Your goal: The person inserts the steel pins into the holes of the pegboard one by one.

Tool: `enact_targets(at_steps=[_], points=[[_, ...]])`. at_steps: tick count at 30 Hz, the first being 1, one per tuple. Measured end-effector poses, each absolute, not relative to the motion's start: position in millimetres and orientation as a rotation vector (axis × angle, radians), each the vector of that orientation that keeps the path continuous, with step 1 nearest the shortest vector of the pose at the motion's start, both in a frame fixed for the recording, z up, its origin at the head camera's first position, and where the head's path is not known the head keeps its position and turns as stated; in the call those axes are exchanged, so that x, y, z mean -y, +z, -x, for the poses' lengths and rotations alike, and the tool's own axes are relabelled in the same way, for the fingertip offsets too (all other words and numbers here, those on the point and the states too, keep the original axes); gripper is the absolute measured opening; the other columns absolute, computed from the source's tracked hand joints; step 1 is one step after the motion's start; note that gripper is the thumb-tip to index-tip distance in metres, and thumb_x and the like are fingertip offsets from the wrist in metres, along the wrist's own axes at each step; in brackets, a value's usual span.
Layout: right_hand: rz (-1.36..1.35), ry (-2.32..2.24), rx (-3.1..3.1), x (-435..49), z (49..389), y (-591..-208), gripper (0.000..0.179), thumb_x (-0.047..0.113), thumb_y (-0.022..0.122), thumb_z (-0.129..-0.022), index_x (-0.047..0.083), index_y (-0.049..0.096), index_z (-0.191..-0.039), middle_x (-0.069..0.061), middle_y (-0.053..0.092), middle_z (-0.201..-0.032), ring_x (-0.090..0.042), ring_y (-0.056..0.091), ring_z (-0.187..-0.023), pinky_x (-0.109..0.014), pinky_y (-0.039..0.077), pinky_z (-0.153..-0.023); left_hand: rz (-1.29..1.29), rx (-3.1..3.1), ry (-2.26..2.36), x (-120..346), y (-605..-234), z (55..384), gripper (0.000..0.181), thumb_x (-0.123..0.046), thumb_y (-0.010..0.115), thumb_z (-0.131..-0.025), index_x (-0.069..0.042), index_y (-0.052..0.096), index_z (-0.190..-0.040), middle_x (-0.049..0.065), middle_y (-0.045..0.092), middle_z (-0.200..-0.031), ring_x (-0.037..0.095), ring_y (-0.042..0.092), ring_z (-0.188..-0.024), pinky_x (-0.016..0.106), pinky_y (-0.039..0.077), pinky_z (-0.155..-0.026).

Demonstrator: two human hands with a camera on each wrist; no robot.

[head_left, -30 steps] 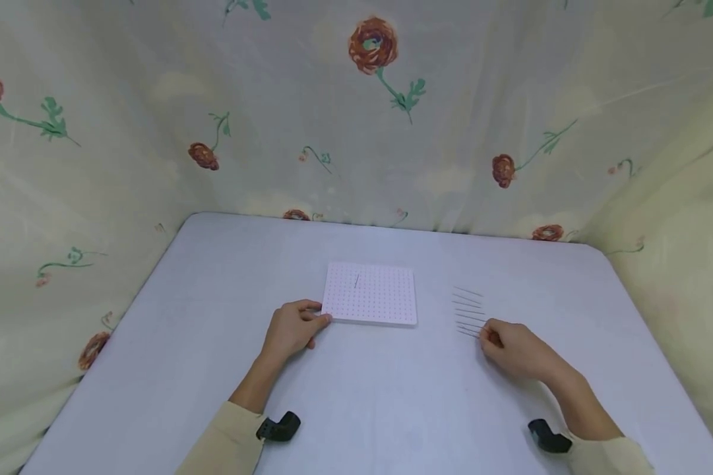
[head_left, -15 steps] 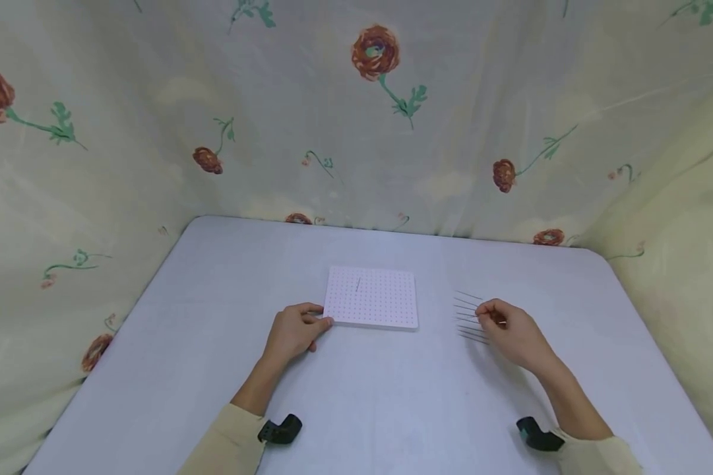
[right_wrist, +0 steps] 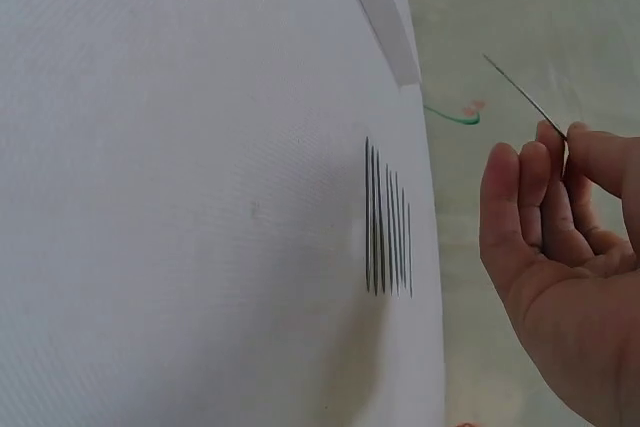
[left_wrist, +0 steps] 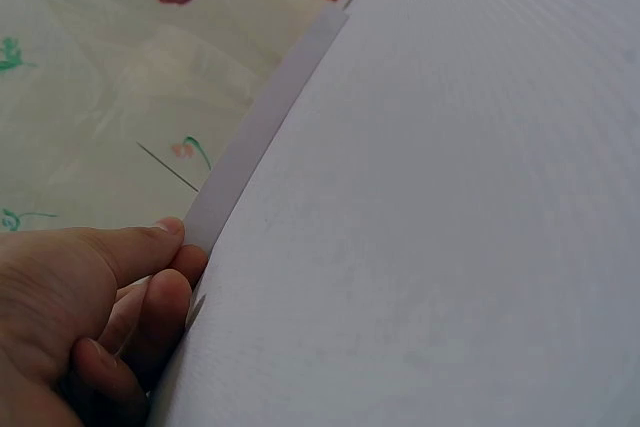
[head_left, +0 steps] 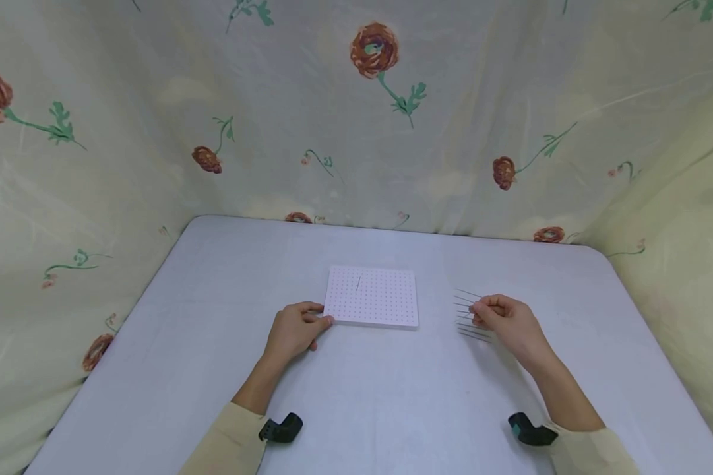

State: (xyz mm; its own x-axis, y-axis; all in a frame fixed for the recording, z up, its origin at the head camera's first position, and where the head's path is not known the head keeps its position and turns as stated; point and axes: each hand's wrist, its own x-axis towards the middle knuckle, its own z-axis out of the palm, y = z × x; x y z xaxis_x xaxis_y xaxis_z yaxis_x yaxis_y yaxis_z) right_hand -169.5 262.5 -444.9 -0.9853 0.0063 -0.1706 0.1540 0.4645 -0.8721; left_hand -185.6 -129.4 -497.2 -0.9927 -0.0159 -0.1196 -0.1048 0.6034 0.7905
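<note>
A white pegboard (head_left: pixel 386 300) with rows of small holes lies in the middle of the table. One thin metal rod (head_left: pixel 359 283) stands up from its left part; the left wrist view shows this rod (left_wrist: pixel 168 167) rising past the board's edge (left_wrist: pixel 265 122). My left hand (head_left: pixel 293 333) holds the board's near left corner, thumb at the top edge and fingers against the side. Right of the board, my right hand (head_left: pixel 510 330) pinches another thin rod (right_wrist: pixel 525 94) between thumb and forefinger, raised off the table. Below that hand, several similar rods (right_wrist: pixel 385 227) lie side by side.
The white-covered table (head_left: pixel 368 396) meets a flower-printed curtain (head_left: pixel 439 119) at the back and sides. Black wrist cameras sit on the left sleeve (head_left: pixel 219 442) and the right sleeve (head_left: pixel 593 454).
My right hand has lifted from beside the rods, moved forward and slightly left, and turned, a rod now pinched in its fingers. The left hand and board have stayed in place.
</note>
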Motion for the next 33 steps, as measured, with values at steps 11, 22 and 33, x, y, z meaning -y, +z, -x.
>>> enact_targets(at_steps=[11, 22, 33], points=[[-0.291, -1.639, -2.599, -250.4, 173.9, -444.4, 0.048, 0.036, 0.071, -0.097, -0.001, 0.066, -0.127, 0.000, 0.078, -0.105, -0.005, 0.074, -0.087, -0.020, 0.058, -0.082, 0.112, -2.730, 1.357, 129.2, -495.7, 185.0, 0.044, -0.029, 0.077, -0.092, -0.005, 0.069, -0.127, 0.000, 0.075, -0.073, 0.012, 0.056, -0.041, 0.025, 0.037, -0.049], [-0.312, -1.593, -2.723, -223.3, 179.9, -435.8, 0.037, 0.040, 0.069, -0.097, 0.009, 0.071, -0.116, -0.014, 0.075, -0.113, -0.024, 0.072, -0.097, -0.022, 0.056, -0.079, 0.121, -2.724, 1.349, 130.5, -495.8, 185.1, 0.043, -0.029, 0.077, -0.092, -0.005, 0.069, -0.126, 0.001, 0.076, -0.076, 0.012, 0.057, -0.041, 0.025, 0.038, -0.050], [-0.161, -1.586, -2.803, -189.7, 192.2, -427.6, 0.025, 0.032, 0.071, -0.098, 0.009, 0.072, -0.109, -0.015, 0.075, -0.106, -0.033, 0.069, -0.099, -0.021, 0.048, -0.067, 0.108, -2.717, 1.352, 130.2, -497.4, 185.8, 0.044, -0.029, 0.077, -0.092, -0.005, 0.069, -0.127, 0.001, 0.077, -0.077, 0.012, 0.057, -0.041, 0.026, 0.040, -0.052]])
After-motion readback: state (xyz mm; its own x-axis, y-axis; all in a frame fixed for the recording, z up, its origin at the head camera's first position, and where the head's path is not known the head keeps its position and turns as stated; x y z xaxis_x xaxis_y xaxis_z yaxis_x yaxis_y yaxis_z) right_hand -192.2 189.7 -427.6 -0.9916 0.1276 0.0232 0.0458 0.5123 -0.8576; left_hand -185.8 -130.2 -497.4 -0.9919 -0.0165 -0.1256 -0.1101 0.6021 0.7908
